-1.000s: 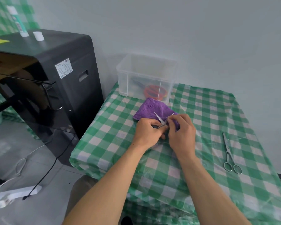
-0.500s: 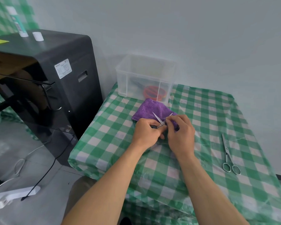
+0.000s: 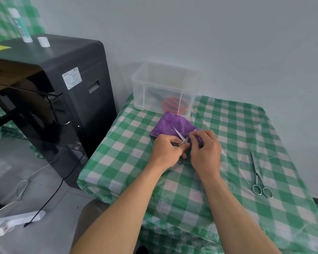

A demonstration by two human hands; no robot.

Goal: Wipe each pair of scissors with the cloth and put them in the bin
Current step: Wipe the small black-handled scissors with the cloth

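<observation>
Small scissors (image 3: 180, 136) over purple cloth (image 3: 171, 122), both hands on.
L hand (image 3: 166, 150) grips the handles, blades apart; R hand (image 3: 206, 153) pinches cloth round one blade; 2nd pair (image 3: 257, 172) lies well right.

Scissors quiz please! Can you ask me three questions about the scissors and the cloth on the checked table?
1. True or false: the small scissors in the left hand have their blades spread apart.
2. What does the right hand pinch? A) purple cloth B) a sponge C) a spoon
3. Fill in: ___ pair of steel scissors lies untouched on the table.
Key: 1 true; 2 A; 3 one.
</observation>
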